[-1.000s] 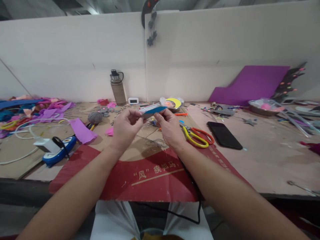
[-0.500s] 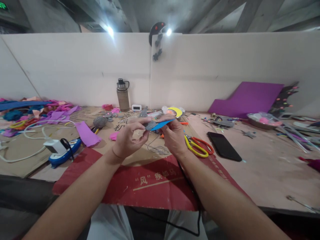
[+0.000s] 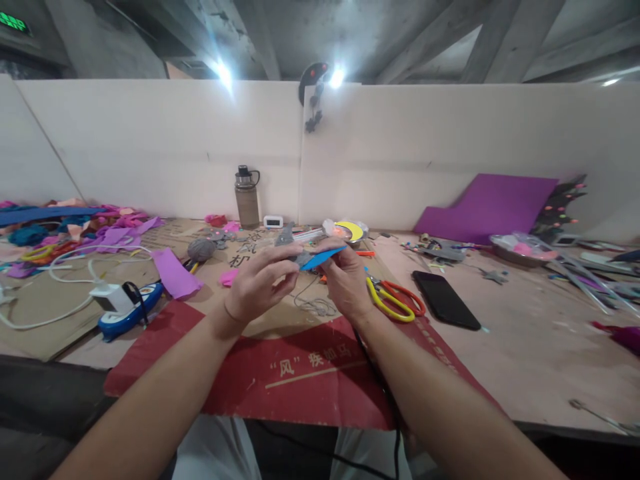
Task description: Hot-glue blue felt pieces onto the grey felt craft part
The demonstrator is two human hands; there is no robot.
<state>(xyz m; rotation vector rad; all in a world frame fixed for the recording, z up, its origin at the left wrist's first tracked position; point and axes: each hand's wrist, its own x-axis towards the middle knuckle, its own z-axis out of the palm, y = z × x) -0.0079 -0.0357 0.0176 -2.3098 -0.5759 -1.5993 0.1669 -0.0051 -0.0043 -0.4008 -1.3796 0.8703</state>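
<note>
Both of my hands meet above the middle of the table. My right hand [image 3: 349, 283] is closed on a blue piece [image 3: 323, 257], thin and flat, its tip pointing left. My left hand [image 3: 264, 279] pinches a small grey piece [image 3: 303, 259] at the left end of the blue one; its fingers partly cover the grey piece. Loose grey thread [image 3: 317, 305] lies on the brown paper below. Yellow-handled scissors [image 3: 393, 303] and an orange-handled pair [image 3: 411, 297] rest just right of my right hand.
A red paper sheet [image 3: 300, 387] covers the front edge. A black phone [image 3: 445, 300] lies right, a bottle [image 3: 247, 200] stands at the back. Left are a blue power strip [image 3: 133, 313], grey yarn ball [image 3: 201, 249] and coloured scraps [image 3: 120, 230]. A purple sheet [image 3: 493, 207] leans at back right.
The fingers of my left hand have drawn closer together over the grey piece, which shows less now. The view has tilted slightly upward.
</note>
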